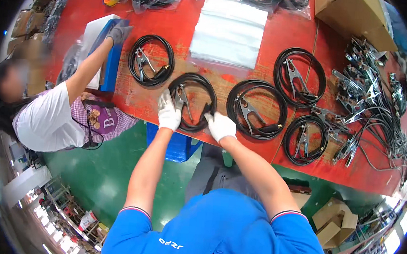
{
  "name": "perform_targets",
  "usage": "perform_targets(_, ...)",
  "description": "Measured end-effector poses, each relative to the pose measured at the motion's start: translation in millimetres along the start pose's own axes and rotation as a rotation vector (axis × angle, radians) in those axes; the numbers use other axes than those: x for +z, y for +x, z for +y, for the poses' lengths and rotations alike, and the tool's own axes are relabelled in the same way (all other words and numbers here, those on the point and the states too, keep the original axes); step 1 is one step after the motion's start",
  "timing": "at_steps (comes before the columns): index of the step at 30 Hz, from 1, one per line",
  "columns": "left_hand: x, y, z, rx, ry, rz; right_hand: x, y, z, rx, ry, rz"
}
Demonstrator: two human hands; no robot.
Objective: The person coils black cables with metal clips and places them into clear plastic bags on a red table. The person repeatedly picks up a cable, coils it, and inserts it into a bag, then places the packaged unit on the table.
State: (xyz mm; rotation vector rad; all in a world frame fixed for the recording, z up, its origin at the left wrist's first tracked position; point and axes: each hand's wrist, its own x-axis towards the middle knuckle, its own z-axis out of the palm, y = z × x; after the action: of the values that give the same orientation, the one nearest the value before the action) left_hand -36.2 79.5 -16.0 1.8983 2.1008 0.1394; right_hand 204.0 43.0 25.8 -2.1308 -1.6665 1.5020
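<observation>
- Left hand (169, 113), white glove, rests on the 9 o'clock side of a cable coil (192, 101); grip pressed on the loop.
- Right hand (220, 126), gloved, at the coil's 4 o'clock edge; fingers curled on the cable.
- Coil lies flat on the red surface (144, 101), near its front edge, clamp (183, 98) inside.
- Four more coils (256, 109) at 3 o'clock; one at 10 o'clock.
- Loose clamps pile (371, 96) far at 3 o'clock.
- Plastic bags (229, 32) at 12 o'clock.
- Another person's gloved hand (119, 32) on a blue box (111, 68) at 10 o'clock.
</observation>
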Motion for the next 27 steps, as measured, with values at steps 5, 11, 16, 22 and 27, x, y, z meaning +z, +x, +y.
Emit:
perform_targets(5,2.9,-18.1,5.0,0.109,-0.018,0.007,9.7,-29.2,14.3,0.100,-0.015,-0.037)
perform_targets(11,-63.7,71.9,68.9,0.472,-0.255,0.120,-21.0,-26.8,5.3,0.137,0.089,0.100)
perform_targets(16,-39.2,193.7,122.2,0.724,-0.236,0.043,-38.7,-11.2,-19.0,0.072,0.277,0.290)
perform_targets(22,2.4,245.1,135.7,0.789,-0.074,-0.112,-44.8,1.5,-6.6,0.063,0.415,0.425)
perform_targets(27,-1.1,255.2,141.6,0.680,-0.058,-0.156,-62.1,34.4,-5.7,0.218,0.831,0.353)
